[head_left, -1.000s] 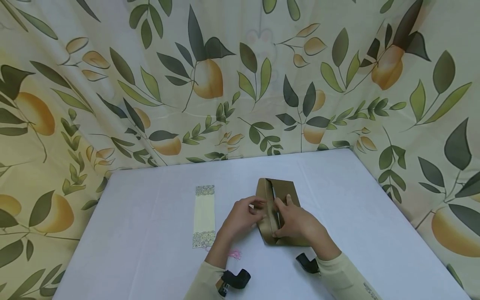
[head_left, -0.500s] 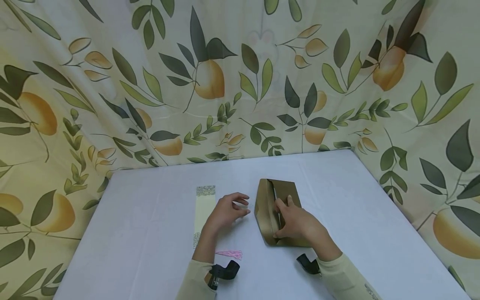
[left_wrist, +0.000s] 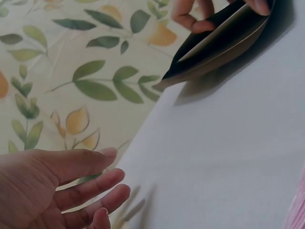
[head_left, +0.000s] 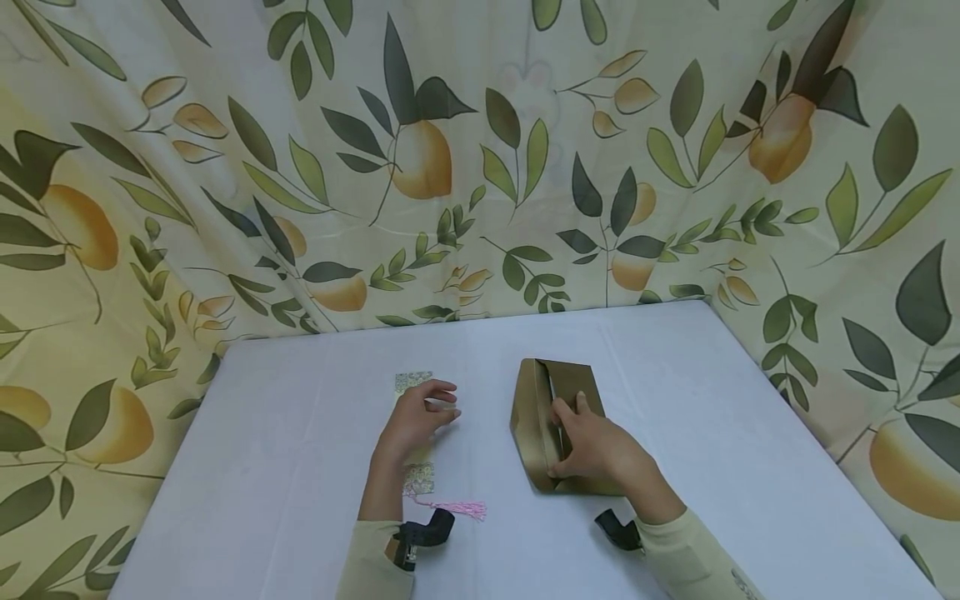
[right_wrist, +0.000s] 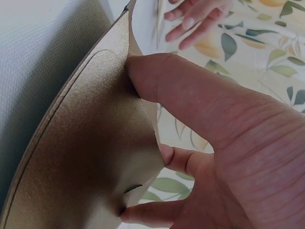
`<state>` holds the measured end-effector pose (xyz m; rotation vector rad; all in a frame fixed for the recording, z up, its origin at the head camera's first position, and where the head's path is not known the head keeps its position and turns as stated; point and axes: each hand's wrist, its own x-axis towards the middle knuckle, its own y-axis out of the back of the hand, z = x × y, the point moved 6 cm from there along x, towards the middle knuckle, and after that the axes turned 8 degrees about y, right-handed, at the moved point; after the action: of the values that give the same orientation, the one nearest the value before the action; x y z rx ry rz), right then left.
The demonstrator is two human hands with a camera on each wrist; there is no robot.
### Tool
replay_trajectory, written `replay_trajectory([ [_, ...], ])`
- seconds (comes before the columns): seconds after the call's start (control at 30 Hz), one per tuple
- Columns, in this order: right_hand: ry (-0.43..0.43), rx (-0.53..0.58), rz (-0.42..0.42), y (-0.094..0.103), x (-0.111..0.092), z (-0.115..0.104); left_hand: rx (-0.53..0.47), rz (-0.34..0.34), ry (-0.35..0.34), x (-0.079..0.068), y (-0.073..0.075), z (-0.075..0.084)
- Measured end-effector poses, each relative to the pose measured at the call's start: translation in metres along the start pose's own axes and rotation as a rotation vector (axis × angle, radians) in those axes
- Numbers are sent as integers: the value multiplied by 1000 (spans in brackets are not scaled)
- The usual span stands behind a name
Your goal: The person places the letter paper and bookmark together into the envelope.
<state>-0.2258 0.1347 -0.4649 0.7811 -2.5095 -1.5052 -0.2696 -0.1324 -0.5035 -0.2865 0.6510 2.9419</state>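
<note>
The right hand (head_left: 600,446) clamps the gold envelope (head_left: 531,433) by its mouth edge — thumb and fingers set along the gaping slit — and covers part of it. The left hand (head_left: 412,421) hangs over the bookmark (head_left: 420,477) to the envelope's left, fingers loosely bent, gripping nothing, hiding the middle. A pink tassel (head_left: 463,508) lies at the bookmark's near end on the white table (head_left: 285,467), before a leaf-and-fruit curtain (head_left: 510,208).

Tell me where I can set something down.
Bare white table lies left of the bookmark and right of the gold envelope; a narrower strip separates them. Crowded: left hand over bookmark, right hand gripping envelope.
</note>
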Motion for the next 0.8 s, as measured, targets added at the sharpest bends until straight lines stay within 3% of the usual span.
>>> replay_trajectory([
  [0.4,1,-16,-2,-2,2,2,-35,131,17,-4,40,-20],
  [0.8,5,-17,-8,-2,2,2,96,294,141,-11,61,-35],
])
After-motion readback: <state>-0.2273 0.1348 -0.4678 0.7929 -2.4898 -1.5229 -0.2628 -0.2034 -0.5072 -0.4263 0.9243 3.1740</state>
